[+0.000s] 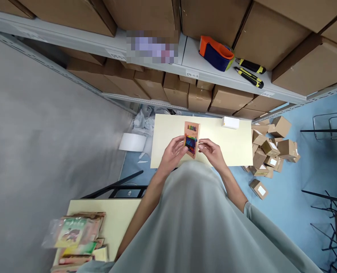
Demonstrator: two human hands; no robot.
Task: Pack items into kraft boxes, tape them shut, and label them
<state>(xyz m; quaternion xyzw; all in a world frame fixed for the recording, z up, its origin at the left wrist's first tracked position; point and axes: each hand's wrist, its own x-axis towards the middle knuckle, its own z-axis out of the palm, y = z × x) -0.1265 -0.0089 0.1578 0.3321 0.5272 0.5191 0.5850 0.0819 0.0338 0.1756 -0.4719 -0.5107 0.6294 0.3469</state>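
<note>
A slim pink book (190,140) with colourful lettering and a dark picture on its front stands tilted above the cream table. My left hand (174,153) grips its left edge, the thumb on the front and the fingers partly behind. At the opposite edge, my right hand (212,152) has its thumb and forefinger closed on the side. Behind and to the right of the book, a small white box (230,122) lies near the far edge of the cream table (168,129).
Cardboard boxes (199,98) fill the shelves ahead, with two utility knives (249,77) and a roll of tape in an orange-blue holder (216,53) on the ledge. Small cartons (270,148) pile on the right floor. Books in plastic (72,233) lie on the left side table.
</note>
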